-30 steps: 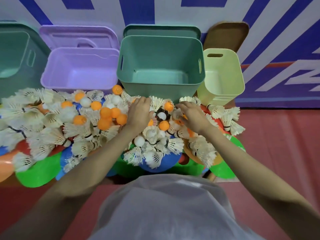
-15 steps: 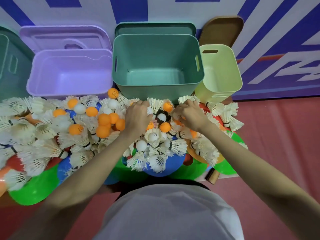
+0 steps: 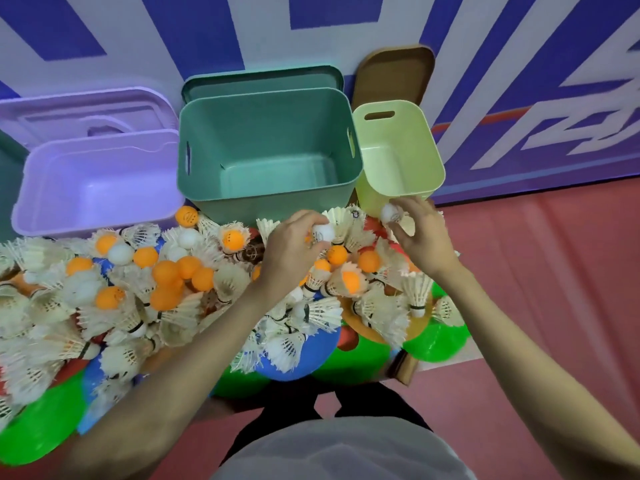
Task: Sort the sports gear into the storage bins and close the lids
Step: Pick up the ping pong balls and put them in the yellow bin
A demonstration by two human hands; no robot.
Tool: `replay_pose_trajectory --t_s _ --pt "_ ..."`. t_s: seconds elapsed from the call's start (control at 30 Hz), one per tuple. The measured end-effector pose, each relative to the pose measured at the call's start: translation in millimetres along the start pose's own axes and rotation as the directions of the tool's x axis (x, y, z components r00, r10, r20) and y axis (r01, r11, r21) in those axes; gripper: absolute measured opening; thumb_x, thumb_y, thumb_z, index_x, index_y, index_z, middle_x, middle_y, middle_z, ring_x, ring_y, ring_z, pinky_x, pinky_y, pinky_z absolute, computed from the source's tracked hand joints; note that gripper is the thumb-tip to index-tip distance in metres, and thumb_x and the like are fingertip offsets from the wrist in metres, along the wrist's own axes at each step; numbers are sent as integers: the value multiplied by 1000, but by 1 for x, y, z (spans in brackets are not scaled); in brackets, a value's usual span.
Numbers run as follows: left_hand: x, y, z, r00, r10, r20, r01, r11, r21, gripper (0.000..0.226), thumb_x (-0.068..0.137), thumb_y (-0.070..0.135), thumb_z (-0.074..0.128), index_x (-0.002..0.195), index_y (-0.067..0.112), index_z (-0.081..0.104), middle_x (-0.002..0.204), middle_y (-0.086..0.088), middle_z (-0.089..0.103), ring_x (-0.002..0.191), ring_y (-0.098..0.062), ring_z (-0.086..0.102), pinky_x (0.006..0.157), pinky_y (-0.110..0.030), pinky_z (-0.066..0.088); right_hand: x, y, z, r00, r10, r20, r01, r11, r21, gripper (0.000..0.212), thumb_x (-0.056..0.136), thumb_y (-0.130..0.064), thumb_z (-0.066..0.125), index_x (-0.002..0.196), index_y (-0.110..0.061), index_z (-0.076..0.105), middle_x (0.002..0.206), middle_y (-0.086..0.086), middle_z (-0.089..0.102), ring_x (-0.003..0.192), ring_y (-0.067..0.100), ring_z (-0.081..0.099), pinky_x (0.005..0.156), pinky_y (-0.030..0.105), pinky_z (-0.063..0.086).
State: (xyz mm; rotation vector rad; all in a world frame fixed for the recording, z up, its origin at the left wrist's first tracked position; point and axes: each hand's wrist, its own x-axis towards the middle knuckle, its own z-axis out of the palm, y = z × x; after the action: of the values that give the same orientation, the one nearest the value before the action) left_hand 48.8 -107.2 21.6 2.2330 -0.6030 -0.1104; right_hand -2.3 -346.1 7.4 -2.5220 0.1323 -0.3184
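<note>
A heap of white shuttlecocks (image 3: 322,313), orange balls (image 3: 166,271) and white balls (image 3: 119,252) lies over coloured discs (image 3: 38,420) in front of me. Behind it stand three open bins: purple (image 3: 31,178), teal (image 3: 270,206) and light green (image 3: 433,147). My left hand (image 3: 294,247) pinches a white ball (image 3: 323,233) just above the heap, in front of the teal bin. My right hand (image 3: 424,233) pinches another white ball (image 3: 389,213) at the near wall of the light green bin.
Lids lean on the wall behind the bins: purple (image 3: 79,112), teal (image 3: 263,77) and brown (image 3: 398,71). Part of another teal bin (image 3: 7,161) shows at far left. Red floor (image 3: 554,271) lies to the right. My grey shirt (image 3: 339,452) fills the bottom.
Both hands have risen out of the heap, each with a white ball between its fingers. The right hand has moved right toward the light green bin. The view has tilted down.
</note>
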Motion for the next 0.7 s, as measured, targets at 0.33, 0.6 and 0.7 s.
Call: replay_pose_trajectory --t_s 0.33,0.6,0.7 --pt "114 61 96 999 36 -37 -31 991 132 34 80 2 71 114 8 67 115 -6 67 106 -20 61 89 -18 39 55 84 -38 997 70 13 -70 998 7 34 89 -9 60 123 -3 58 119 13 60 105 31 57 89 32 41" --pt "146 60 135 996 -85 17 76 948 309 41 86 22 70 125 11 60 126 -6 62 113 -24 58 95 -37 47 83 117 -21 985 33 168 -14 993 -115 38 91 -14 59 128 -6 55 126 13 59 112 33 56 95 42 38" --pt "146 59 135 994 -97 40 77 938 339 46 90 27 66 131 10 55 134 -7 57 121 -24 54 100 -35 42 84 121 -18 984 20 178 2 992 -124 40 92 -16 59 129 -6 54 127 14 58 115 34 55 96 42 36"
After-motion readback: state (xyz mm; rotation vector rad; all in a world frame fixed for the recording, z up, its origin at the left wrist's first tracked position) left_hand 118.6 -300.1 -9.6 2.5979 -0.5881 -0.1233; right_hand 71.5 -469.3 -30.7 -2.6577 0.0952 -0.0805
